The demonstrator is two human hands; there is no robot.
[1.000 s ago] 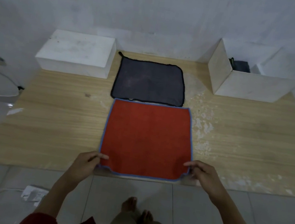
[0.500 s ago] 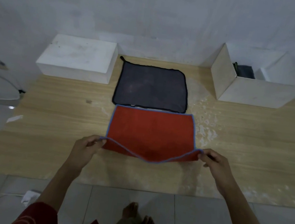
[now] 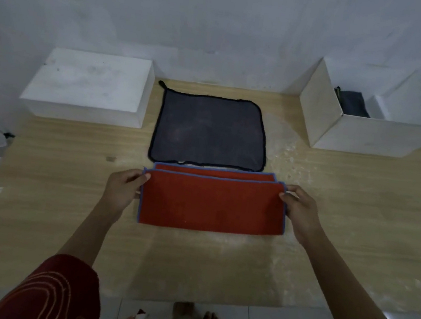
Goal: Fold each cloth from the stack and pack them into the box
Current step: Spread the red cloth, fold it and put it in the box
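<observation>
Centrally, the red cloth [image 3: 212,204] — folded in half — lay on the surface [image 3: 333,203] between the hands; left hand [image 3: 120,188] and right hand [image 3: 302,212] each pinched an upper corner. Just beyond them lay the grey cloth [image 3: 209,130].

The folded red cloth [image 3: 212,205] is lying before the flat grey cloth [image 3: 210,132]; the open white box [image 3: 364,135], behind right, is seemingly holding another.
</observation>
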